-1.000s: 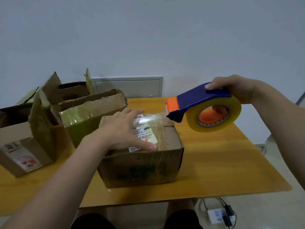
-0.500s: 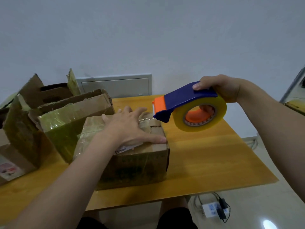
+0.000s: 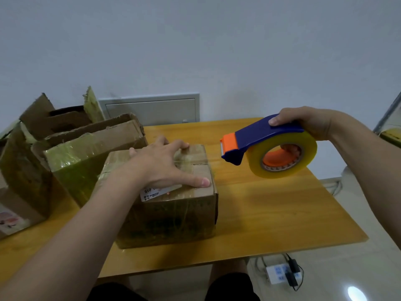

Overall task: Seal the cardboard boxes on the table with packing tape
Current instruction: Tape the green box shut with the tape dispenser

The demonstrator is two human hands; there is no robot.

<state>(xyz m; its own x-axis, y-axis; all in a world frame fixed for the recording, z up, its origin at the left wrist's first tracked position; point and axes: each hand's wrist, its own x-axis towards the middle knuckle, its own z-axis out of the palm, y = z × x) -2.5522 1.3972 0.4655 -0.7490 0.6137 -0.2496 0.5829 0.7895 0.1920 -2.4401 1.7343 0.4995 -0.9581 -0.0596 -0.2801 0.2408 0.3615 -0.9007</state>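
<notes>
Partly covered label (image 3: 152, 193) under left hand (image 3: 160, 166), dispenser (image 3: 256, 137) in right hand (image 3: 308, 122)

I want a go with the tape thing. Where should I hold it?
Hold the tape dispenser from its rear, as the right hand does: thumb on the blue cover, fingers through the orange core. The cutter end faces the box, so keep off it.

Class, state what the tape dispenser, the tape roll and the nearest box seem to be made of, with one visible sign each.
Tape dispenser: likely moulded plastic, smooth blue and orange. Tape roll: glossy translucent yellowish film. Nearest box: brown cardboard, matt, creased, partly under shiny tape.
</notes>
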